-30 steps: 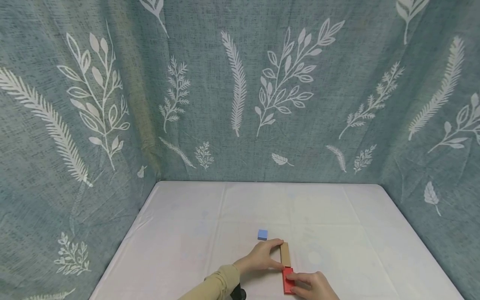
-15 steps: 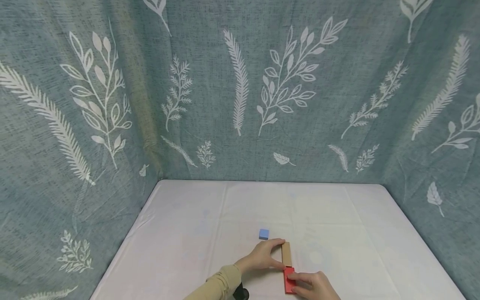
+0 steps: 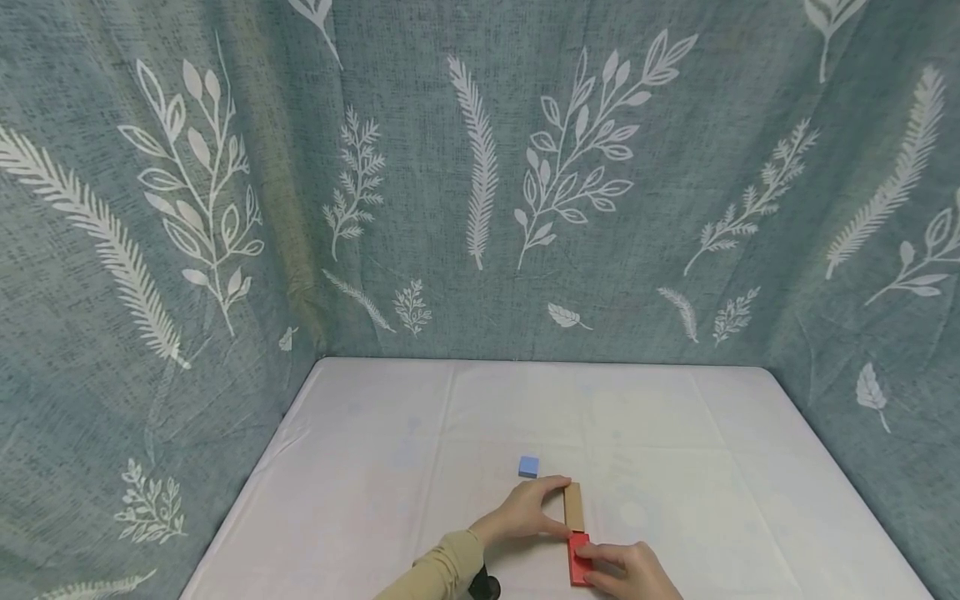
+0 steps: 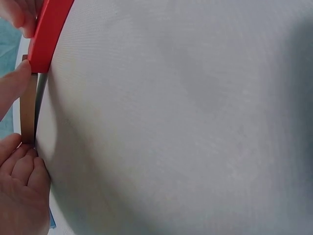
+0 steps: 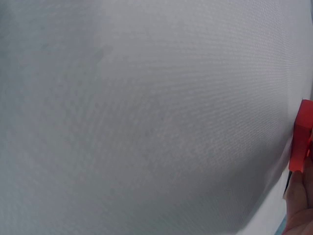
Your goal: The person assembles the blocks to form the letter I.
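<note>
My left hand [image 3: 525,510] spans a tan wooden block [image 3: 573,507], gripping it lengthwise, with fingertips at its far end and thumb at its near end. In the left wrist view the block [image 4: 28,107] stretches between thumb and fingers. Directly in front of it lies a red rectangular block [image 3: 578,575], its end against or very near the wooden one. My right hand [image 3: 636,571] holds the red block from the right, thumb and fingers on it. Only a part of the red block [image 5: 302,142] and some fingers show at the right wrist view's edge.
A small blue block [image 3: 528,467] sits just beyond the left hand. All this lies on a white-covered table [image 3: 375,433]. Blue-green leaf-patterned curtains [image 3: 420,167] enclose the back and both sides. A black object [image 3: 483,583] shows by the left sleeve.
The head view has shifted slightly. Both hands and the blocks keep the same places relative to each other.
</note>
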A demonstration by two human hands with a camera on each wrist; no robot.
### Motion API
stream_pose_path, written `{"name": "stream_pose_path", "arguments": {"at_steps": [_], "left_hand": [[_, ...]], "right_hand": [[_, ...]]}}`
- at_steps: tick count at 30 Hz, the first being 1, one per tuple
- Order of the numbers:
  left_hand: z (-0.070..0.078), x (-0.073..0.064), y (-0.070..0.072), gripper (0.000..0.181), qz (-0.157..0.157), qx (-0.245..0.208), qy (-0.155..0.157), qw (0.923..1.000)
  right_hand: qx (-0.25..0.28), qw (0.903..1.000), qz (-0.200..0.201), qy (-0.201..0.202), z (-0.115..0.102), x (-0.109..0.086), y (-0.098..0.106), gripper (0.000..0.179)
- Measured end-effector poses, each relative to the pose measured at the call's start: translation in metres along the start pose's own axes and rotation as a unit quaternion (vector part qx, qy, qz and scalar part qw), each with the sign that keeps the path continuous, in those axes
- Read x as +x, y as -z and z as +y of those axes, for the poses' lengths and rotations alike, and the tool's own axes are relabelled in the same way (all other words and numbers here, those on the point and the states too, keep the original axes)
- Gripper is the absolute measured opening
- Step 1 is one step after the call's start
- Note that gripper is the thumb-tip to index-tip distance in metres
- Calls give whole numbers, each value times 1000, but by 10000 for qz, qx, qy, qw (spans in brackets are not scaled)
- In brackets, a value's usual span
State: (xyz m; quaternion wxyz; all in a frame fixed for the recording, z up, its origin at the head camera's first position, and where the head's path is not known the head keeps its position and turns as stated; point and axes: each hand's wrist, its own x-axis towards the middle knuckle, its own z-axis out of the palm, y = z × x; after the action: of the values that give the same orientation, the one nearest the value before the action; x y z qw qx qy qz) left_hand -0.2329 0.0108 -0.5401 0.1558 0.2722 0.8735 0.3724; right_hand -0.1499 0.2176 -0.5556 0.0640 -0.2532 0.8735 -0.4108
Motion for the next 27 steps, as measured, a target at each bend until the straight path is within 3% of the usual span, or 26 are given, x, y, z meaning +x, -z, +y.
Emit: {"name": "stream_pose_path", "arguments": {"at_steps": [13, 21, 27], "left_hand": [[0, 0, 0, 69, -35, -97, 44, 9999], [0, 0, 0, 69, 9, -72, -26, 10000], [-2, 1, -1, 69, 52, 11, -18, 10000]], "right_hand": [[-12, 10000, 56, 79, -1, 0, 0, 32], [-87, 9989, 197, 419, -2, -1, 2, 31], [-105, 9997, 130, 159, -3, -1, 0, 31]]}}
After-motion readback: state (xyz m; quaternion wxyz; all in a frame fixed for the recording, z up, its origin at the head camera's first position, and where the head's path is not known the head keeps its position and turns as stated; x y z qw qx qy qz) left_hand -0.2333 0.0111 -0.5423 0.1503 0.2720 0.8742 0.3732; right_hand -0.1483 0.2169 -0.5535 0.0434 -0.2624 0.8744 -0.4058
